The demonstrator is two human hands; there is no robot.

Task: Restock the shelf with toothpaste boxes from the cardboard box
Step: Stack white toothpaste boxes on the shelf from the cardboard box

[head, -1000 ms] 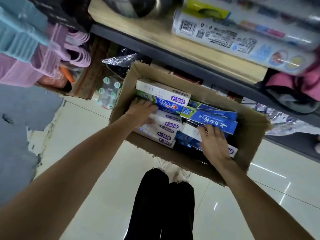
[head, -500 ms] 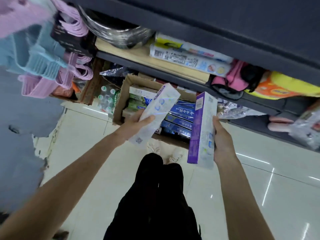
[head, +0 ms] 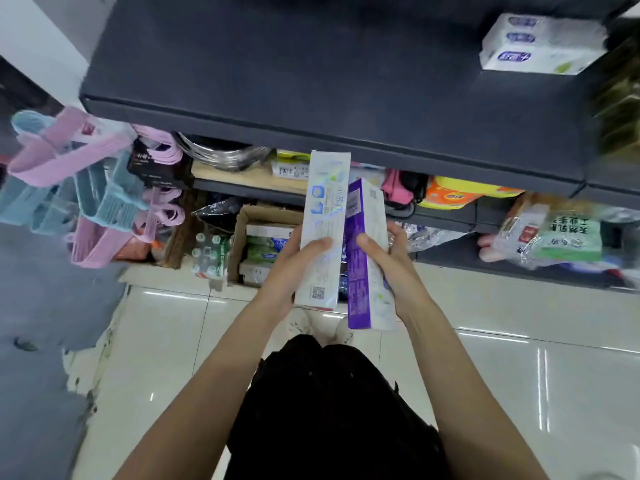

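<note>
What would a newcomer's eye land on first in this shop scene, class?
Two long toothpaste boxes held side by side at centre: a white box in the left hand, a purple box in the right hand. Above spreads a dark shelf; pink and blue hangers crowd the left.

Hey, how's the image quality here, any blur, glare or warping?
Head view: motion blur smears the far right shelf edge; ceiling lights streak glare across the floor tiles; wide-angle lens bows the dark shelf; hands and the white toothpaste box stay fairly sharp.
</note>
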